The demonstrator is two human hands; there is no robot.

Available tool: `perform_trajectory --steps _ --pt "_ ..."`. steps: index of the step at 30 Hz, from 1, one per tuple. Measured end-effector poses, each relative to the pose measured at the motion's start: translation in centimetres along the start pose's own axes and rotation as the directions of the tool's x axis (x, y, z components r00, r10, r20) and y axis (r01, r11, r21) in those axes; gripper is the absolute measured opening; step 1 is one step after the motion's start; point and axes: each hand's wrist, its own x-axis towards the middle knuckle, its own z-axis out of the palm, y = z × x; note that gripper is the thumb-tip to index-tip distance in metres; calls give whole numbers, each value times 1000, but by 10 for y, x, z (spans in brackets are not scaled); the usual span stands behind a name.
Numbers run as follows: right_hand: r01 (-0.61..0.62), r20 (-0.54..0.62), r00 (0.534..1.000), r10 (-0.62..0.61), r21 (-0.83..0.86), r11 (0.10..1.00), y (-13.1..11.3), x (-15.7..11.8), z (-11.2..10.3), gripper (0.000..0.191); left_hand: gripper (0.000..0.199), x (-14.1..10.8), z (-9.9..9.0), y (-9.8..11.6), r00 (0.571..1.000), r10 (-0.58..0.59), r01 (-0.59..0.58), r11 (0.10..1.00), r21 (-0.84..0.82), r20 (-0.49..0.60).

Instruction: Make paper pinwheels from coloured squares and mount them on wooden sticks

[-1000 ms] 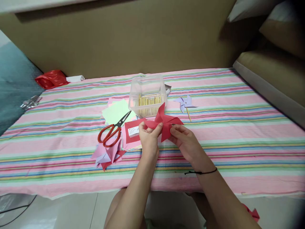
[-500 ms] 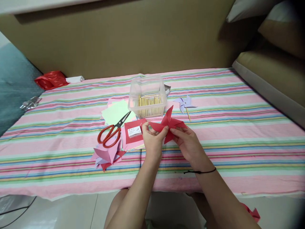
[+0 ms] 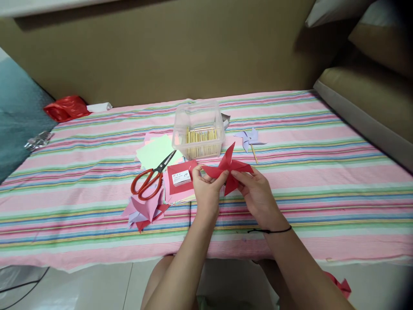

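Observation:
Between my hands is a red paper pinwheel (image 3: 228, 162), its folded blades spread out. My left hand (image 3: 207, 189) pinches it near the centre from the left. From the right, my right hand (image 3: 256, 191) closes thumb and fingers on it close to the same spot. The fingertips hide part of the middle. Left of my left hand lies a small white box (image 3: 181, 178) on red paper sheets (image 3: 177, 190). Scissors with orange handles (image 3: 151, 181) rest further left, above a pile of folded pink, lilac and red pinwheel papers (image 3: 146, 209).
A clear plastic box (image 3: 198, 116) of short wooden sticks (image 3: 202, 140) stands behind my hands. A lilac pinwheel on a stick (image 3: 250, 140) lies to its right, pale green paper (image 3: 159, 150) to its left. A red plastic bag (image 3: 67, 108) sits at the far left of the striped cloth (image 3: 322, 172).
My right fingers have shifted slightly at the pinwheel's centre, and its lower blade has turned a little to the right. Both hands keep their hold. The whole view has shifted slightly.

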Motion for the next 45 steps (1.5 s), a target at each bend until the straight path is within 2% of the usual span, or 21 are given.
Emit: perform_trajectory --steps 6,12,19,24,28,30,32,35,38,45 --pt "31 -44 998 -33 -47 998 0 0 0 34 55 0 -1 0 1000 -10 10 1000 8 2" --pt "64 -86 994 -68 -57 996 0 1 0 45 59 -1 -2 -1 999 -37 37 999 1 35" --pt "117 -81 989 -127 -120 986 0 0 1 55 54 -1 0 -2 999 -45 45 999 0 7" --pt "107 -80 989 -120 -159 982 -5 2 -1 63 55 0 -3 3 994 -97 94 994 63 41" --pt "84 -50 994 -97 -216 973 -11 5 -8 68 48 3 -12 13 986 -151 134 966 219 65" --pt "63 -29 997 -73 -272 960 -13 6 -12 70 51 5 -16 17 974 -182 143 955 261 132" --pt "41 3 999 -42 -336 941 -14 7 -15 70 53 7 -20 19 961 -172 103 950 295 216" --pt "30 57 998 -9 -391 920 -13 7 -17 65 50 9 -24 20 950 -99 -15 932 363 296" --pt "32 84 996 4 -412 911 -11 8 -18 63 51 11 -27 18 945 -96 -38 917 398 311" --pt "6 167 983 75 -436 900 -13 8 -18 63 52 13 -31 17 950 -156 40 919 392 269"
